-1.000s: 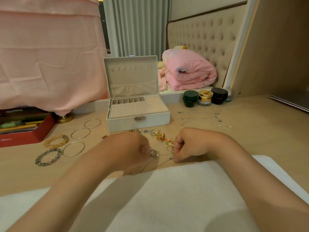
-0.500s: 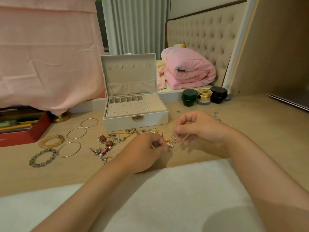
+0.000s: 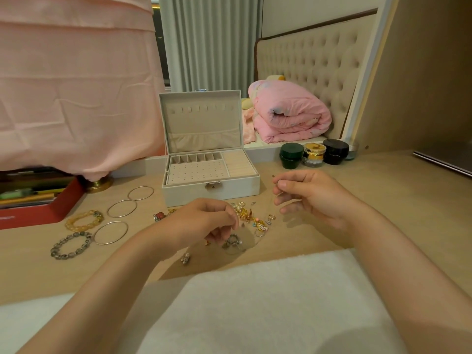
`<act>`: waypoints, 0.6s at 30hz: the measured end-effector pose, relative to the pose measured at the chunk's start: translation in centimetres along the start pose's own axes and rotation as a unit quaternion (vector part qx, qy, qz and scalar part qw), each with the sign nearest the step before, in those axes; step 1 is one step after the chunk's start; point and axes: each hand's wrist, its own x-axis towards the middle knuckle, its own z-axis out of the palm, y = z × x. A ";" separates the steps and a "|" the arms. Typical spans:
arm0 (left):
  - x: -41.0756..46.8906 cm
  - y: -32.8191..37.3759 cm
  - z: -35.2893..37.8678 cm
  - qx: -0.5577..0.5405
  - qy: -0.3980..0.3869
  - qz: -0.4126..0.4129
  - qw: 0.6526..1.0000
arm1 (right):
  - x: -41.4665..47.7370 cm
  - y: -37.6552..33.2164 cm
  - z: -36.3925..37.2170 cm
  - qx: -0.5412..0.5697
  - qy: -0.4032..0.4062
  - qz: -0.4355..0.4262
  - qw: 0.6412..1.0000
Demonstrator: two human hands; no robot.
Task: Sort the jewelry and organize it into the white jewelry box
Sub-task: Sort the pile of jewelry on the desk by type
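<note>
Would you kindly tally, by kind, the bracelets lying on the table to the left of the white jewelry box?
Thin metal bangles: 3
Beaded bracelets: 2 (one yellow, one grey)
Total: 5

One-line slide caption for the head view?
Right hand pinches a silver piece beside the open white jewelry box; left hand hovers over the jewelry pile.

Right hand (image 3: 315,198) pinches small silver piece (image 3: 279,182); left hand (image 3: 204,221) curled over jewelry pile (image 3: 246,213); white jewelry box (image 3: 189,194) open
</note>
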 end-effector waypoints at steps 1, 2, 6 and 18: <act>-0.1 0.0 -0.1 0.005 -0.005 0.004 1.000 | 0.0 0.0 0.1 0.006 0.005 0.000 1.000; -0.1 -0.1 -0.1 0.010 -0.005 0.007 1.000 | 0.1 0.0 0.2 0.017 0.008 0.000 1.000; 0.0 -0.3 -0.2 -0.009 0.012 0.021 1.000 | 0.1 -0.2 0.4 0.079 -0.010 0.003 0.997; 3.8 1.9 0.4 0.086 0.078 0.002 0.993 | 0.4 -0.6 -5.0 0.022 0.119 0.017 0.992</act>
